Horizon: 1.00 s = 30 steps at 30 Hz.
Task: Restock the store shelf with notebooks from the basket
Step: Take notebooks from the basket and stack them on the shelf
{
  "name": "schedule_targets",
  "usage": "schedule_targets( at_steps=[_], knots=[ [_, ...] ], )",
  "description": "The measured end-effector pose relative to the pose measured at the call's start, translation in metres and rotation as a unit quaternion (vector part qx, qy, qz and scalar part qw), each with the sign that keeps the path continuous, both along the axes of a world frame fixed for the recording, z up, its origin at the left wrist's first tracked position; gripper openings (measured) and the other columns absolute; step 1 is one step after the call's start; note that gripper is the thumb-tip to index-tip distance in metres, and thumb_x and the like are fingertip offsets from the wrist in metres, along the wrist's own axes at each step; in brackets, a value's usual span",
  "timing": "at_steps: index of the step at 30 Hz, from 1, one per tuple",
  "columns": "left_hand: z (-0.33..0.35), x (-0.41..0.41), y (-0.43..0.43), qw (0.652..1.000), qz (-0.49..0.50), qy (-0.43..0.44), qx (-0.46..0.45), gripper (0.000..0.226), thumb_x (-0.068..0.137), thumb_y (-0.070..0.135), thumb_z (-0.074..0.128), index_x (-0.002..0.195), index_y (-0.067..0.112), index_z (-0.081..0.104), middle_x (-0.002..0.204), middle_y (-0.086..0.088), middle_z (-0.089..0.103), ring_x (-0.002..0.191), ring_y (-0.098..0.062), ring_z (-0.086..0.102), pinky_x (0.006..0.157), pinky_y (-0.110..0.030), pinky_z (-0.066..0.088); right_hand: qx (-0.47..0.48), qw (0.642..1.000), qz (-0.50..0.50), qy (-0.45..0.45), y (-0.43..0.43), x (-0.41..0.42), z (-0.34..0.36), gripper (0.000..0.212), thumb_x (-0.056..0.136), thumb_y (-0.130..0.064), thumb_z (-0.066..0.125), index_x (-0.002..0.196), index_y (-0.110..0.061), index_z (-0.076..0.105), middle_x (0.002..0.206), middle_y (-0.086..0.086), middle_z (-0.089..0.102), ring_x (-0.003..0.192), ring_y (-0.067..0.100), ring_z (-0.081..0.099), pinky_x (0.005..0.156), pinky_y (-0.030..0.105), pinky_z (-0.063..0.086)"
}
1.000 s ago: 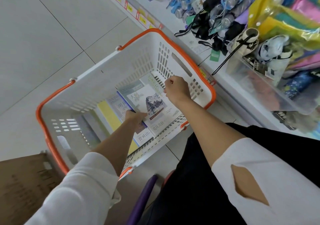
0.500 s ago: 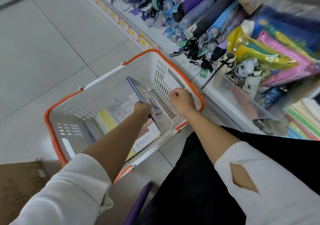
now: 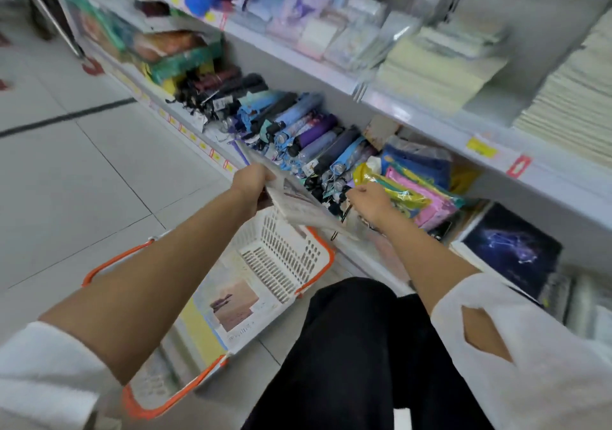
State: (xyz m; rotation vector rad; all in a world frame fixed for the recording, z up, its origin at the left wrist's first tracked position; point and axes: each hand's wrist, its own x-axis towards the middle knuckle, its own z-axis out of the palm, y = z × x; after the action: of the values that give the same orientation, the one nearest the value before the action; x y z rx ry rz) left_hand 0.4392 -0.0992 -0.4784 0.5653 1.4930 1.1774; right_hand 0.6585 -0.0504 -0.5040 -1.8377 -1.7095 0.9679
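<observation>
Pale grey and white, the notebook (image 3: 298,197) is lifted clear of the basket (image 3: 281,257) and tilted, its far corner pointing at the rolled umbrellas (image 3: 308,131). The left hand (image 3: 251,181) grips its left edge, fingers wrapped underneath. Just right of that grip, past the notebook's other edge, the right hand (image 3: 367,201) hovers with fingers curled downward over the umbrella ends. I cannot tell whether it is holding anything.

Directly below the gripped notebook the white, orange-rimmed basket sits on the floor tiles, with more notebooks (image 3: 231,303) lying flat inside. Beyond the right hand lie bright yellow and pink packets (image 3: 414,194), and further right a dark starry cover (image 3: 510,250). Above both hands, the shelf (image 3: 430,124) carries cream stacks (image 3: 430,75), blurred.
</observation>
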Motion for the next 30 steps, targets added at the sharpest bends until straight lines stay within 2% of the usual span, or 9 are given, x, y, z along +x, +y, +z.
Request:
schedule_targets(
  at_steps=[2, 4, 7, 12, 15, 18, 23, 27, 30],
  knots=[
    [0.038, 0.017, -0.003, 0.999, -0.024, -0.001, 0.031, 0.013, 0.086, 0.008, 0.046, 0.098, 0.007, 0.051, 0.084, -0.010, 0.058, 0.073, -0.024, 0.058, 0.061, -0.030, 0.054, -0.008, 1.000, -0.020, -0.006, -0.003, 0.015, 0.030, 0.027, 0.097, -0.019, 0.041, 0.086, -0.005, 0.061, 0.094, 0.021, 0.062, 0.078, 0.026, 0.052, 0.069, 0.033, 0.038],
    [0.072, 0.034, -0.003, 0.997, -0.048, -0.004, 0.062, 0.015, 0.088, 0.008, 0.046, 0.102, 0.006, 0.051, 0.081, -0.009, 0.058, 0.068, -0.023, 0.057, 0.056, -0.029, 0.051, -0.021, 0.999, -0.026, -0.017, -0.006, 0.031, 0.057, 0.037, 0.101, -0.019, 0.034, 0.120, 0.002, 0.057, 0.124, 0.025, 0.057, 0.097, 0.029, 0.051, 0.081, 0.033, 0.037],
    [0.116, 0.062, -0.003, 0.989, -0.091, 0.015, 0.112, 0.019, 0.091, 0.009, 0.047, 0.109, 0.007, 0.052, 0.100, -0.016, 0.061, 0.083, -0.032, 0.061, 0.075, -0.042, 0.055, -0.019, 0.998, -0.030, 0.046, -0.013, 0.058, 0.091, 0.047, 0.101, -0.031, 0.035, 0.133, -0.003, 0.052, 0.126, 0.017, 0.056, 0.101, 0.027, 0.052, 0.083, 0.026, 0.033],
    [0.171, 0.116, -0.003, 0.969, -0.147, 0.063, 0.191, 0.034, 0.099, 0.008, 0.045, 0.132, 0.004, 0.047, 0.123, -0.015, 0.061, 0.110, -0.035, 0.060, 0.095, -0.050, 0.050, 0.076, 0.968, -0.151, 0.184, -0.038, 0.108, 0.163, 0.009, 0.084, -0.011, 0.057, 0.093, -0.012, 0.058, 0.082, 0.008, 0.051, 0.072, 0.021, 0.046, 0.067, 0.030, 0.034],
    [0.189, 0.146, 0.001, 0.949, -0.179, 0.101, 0.238, 0.040, 0.098, 0.006, 0.046, 0.138, 0.006, 0.044, 0.132, -0.014, 0.057, 0.114, -0.035, 0.058, 0.099, -0.052, 0.047, 0.131, 0.957, -0.161, 0.204, -0.058, 0.141, 0.201, 0.016, 0.065, -0.009, 0.060, 0.077, -0.010, 0.049, 0.075, 0.011, 0.045, 0.068, 0.023, 0.044, 0.061, 0.033, 0.033],
    [0.208, 0.177, 0.005, 0.932, -0.212, 0.107, 0.273, 0.035, 0.100, 0.011, 0.045, 0.135, 0.009, 0.047, 0.127, -0.008, 0.060, 0.110, -0.029, 0.061, 0.095, -0.046, 0.050, 0.167, 0.949, -0.170, 0.205, -0.070, 0.175, 0.229, 0.018, 0.073, 0.003, 0.058, 0.061, -0.010, 0.052, 0.061, 0.008, 0.055, 0.057, 0.024, 0.053, 0.056, 0.031, 0.041],
    [0.232, 0.234, 0.023, 0.920, -0.249, 0.078, 0.293, 0.030, 0.099, 0.008, 0.046, 0.128, 0.014, 0.050, 0.113, -0.006, 0.062, 0.093, -0.024, 0.061, 0.064, -0.027, 0.052, 0.260, 0.922, -0.202, 0.203, -0.066, 0.224, 0.260, 0.033, 0.083, 0.007, 0.049, 0.088, -0.019, 0.067, 0.068, -0.004, 0.062, 0.058, 0.015, 0.058, 0.044, 0.016, 0.046],
    [0.247, 0.277, 0.047, 0.913, -0.284, 0.091, 0.277, 0.028, 0.093, 0.006, 0.056, 0.120, 0.003, 0.059, 0.095, -0.006, 0.068, 0.078, -0.021, 0.064, 0.061, -0.024, 0.051, 0.307, 0.885, -0.282, 0.207, -0.042, 0.265, 0.267, 0.024, 0.072, -0.003, 0.050, 0.085, 0.012, 0.063, 0.068, 0.005, 0.056, 0.064, 0.018, 0.050, 0.058, 0.027, 0.038],
    [0.257, 0.312, 0.068, 0.909, -0.271, 0.104, 0.298, 0.026, 0.091, 0.000, 0.056, 0.116, -0.002, 0.062, 0.103, -0.013, 0.066, 0.087, -0.024, 0.063, 0.064, -0.024, 0.050, 0.314, 0.863, -0.337, 0.208, -0.028, 0.287, 0.273, 0.022, 0.076, -0.002, 0.047, 0.087, 0.010, 0.061, 0.073, 0.009, 0.052, 0.070, 0.018, 0.046, 0.063, 0.029, 0.034]
  ],
)
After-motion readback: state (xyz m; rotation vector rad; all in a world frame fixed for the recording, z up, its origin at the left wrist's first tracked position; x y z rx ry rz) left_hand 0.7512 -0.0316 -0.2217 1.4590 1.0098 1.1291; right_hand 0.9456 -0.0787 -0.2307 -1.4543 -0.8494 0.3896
